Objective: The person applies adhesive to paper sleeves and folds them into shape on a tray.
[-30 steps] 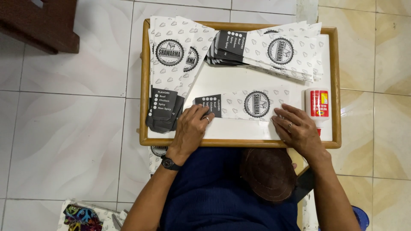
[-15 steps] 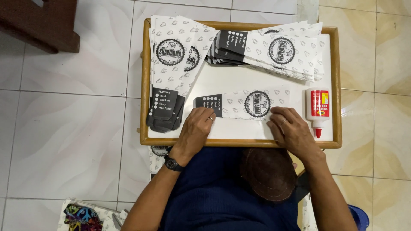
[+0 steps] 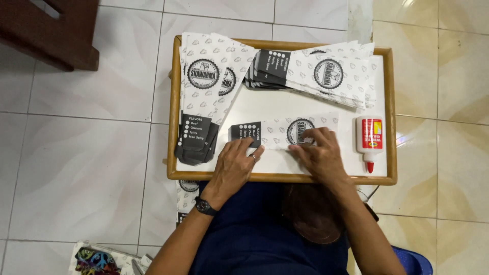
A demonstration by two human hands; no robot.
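Overhead view; a person is seated at a small wooden-rimmed tray worktop (image 3: 388,117) set on a tiled floor.

A single printed paper sleeve (image 3: 285,132), white with a dark end panel and a round emblem, is seen lying flat near the front middle of the white surface.

Left hand (image 3: 235,163): laid palm down, fingers spread flat, fingertips pressed on the dark end of the sleeve. Nothing is pinched. A ring and a wristwatch (image 3: 205,206) are worn.

Right hand (image 3: 318,153): fingers bent and held close together, pressed down on the sleeve's lower edge just right of the emblem. Whether the edge is pinched or merely pressed cannot be told.

Two stacks of like sleeves are noted: a left stack (image 3: 204,102) fanned along the left side, and a rear stack (image 3: 321,71) across the back right. A white glue bottle (image 3: 370,137) with red label and red tip lies just right of the single sleeve, apart from it.

Judgement on handling: the sleeve is taken to be very light, thin, limp and easily creased; it would likely slide on the smooth surface unless held down flat. It is best held by flat finger pressure at both ends, or lifted by an edge.
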